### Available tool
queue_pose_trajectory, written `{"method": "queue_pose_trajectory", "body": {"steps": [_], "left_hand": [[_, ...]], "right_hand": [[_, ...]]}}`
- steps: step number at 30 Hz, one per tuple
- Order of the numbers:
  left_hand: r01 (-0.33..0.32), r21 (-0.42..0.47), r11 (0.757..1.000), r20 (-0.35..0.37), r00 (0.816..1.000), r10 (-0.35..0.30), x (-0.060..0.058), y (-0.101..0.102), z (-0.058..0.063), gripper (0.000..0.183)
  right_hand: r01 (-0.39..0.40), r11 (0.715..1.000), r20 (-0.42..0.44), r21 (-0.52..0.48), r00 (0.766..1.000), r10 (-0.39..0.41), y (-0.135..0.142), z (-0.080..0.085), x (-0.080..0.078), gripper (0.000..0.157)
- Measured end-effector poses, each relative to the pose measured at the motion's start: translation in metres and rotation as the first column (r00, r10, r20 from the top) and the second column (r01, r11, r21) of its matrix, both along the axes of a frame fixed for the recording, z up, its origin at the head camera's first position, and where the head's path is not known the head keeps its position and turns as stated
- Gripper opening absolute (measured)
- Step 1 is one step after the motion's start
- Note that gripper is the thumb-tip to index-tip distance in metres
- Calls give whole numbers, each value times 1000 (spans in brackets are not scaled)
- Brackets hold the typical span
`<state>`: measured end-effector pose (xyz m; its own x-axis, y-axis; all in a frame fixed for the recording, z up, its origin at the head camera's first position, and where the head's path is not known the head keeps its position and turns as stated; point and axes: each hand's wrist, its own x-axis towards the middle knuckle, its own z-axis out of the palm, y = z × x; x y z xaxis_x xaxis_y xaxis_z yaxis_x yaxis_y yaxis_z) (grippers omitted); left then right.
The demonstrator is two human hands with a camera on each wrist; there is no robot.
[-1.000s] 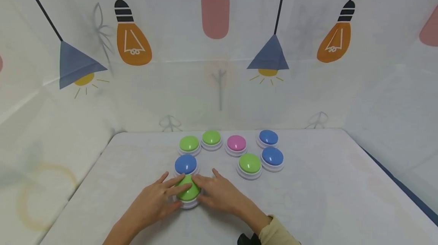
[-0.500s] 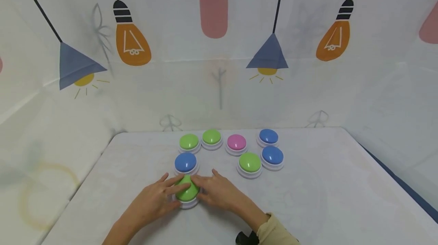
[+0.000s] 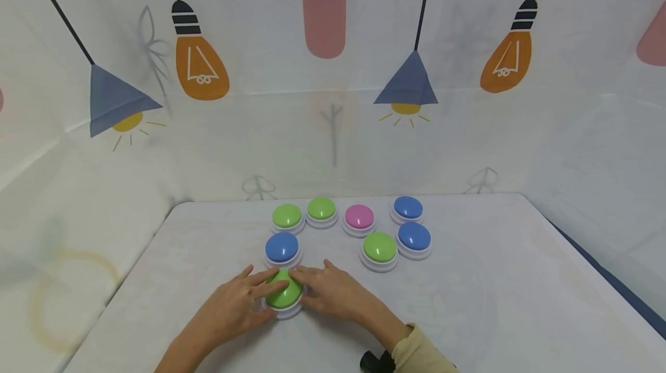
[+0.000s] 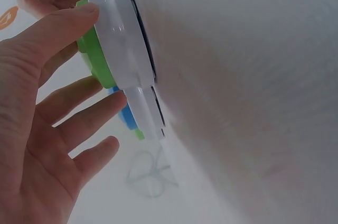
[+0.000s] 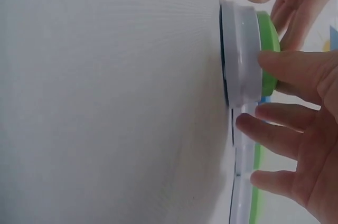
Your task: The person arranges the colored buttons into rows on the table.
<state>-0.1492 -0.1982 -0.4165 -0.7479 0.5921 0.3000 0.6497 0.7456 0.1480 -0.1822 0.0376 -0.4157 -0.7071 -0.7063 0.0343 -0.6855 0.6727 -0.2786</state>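
The near green button (image 3: 289,299) sits on the table (image 3: 494,309) between the two hands. From its left, the left hand (image 3: 234,305) lays two extended fingers on its cap, with the thumb low at its rim. From its right, the right hand (image 3: 338,296) touches the cap with a forefinger, its thumb also low at the button's side. Both hands are in contact with long, relaxed fingers rather than clenched; how hard they press I cannot tell.

Little differs from half a second ago. The near green button's cap shows slightly lower, so a bit more separates it from the blue button (image 3: 281,247) just behind it; I cannot tell whether the whole button slid or only the cap sank. Both hands shift down by about as little, keeping the same contact. The blue button stays put, as do the others.

Farther behind the near green button stand two more green ones (image 3: 287,215) (image 3: 321,208). Behind and to its right are a pink button (image 3: 359,217), another green one (image 3: 379,247) and two blue ones (image 3: 408,207) (image 3: 414,236). Nearer the person, to its right, are a beige sleeve (image 3: 422,351) and a black object (image 3: 376,363).
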Motion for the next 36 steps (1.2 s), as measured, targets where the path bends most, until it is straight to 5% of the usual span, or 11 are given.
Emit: {"method": "queue_pose_trajectory", "body": {"steps": [26, 36], "left_hand": [[-3, 27, 1000, -67, 998, 5, -2, 6, 7, 61], [-34, 40, 999, -17, 999, 35, -17, 25, 21, 56]], "right_hand": [[19, 998, 19, -52, 1000, -18, 17, 7, -11, 57], [86, 986, 63, -145, 995, -77, 39, 22, -20, 54]]}}
